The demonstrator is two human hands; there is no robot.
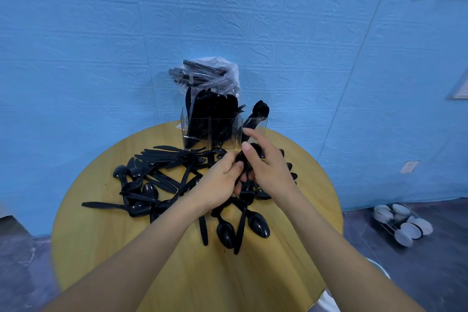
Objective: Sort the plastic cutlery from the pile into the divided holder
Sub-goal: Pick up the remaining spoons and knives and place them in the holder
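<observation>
No readable writing or brand shows anywhere. A round table (106, 248) with a smooth yellow wood-grain top stands against a blue wall (101, 33) embossed in a brick pattern. At the table's far edge sits the holder (225, 132), a clear, hard plastic box split into three upright compartments: the left and middle ones are packed with glossy black cutlery standing on end, forks among them, and the right one holds a few spoons (260, 109). Behind it, a crinkled clear bag (215, 71) holds more black cutlery. The pile (157, 180), loose black spoons and knives crossing one another, spreads over the table in front of the holder, mostly to the left. Both hands meet just in front of the holder's right compartment. The left hand (217, 185) curls its fingers round a bundle of spoons (244, 162), and the right hand (268, 167) grips the same bundle from the other side, thumb across the bowls and forefinger lifted towards the holder. On the dark floor to the right lies a clear pack of white round dishes (402, 223)
</observation>
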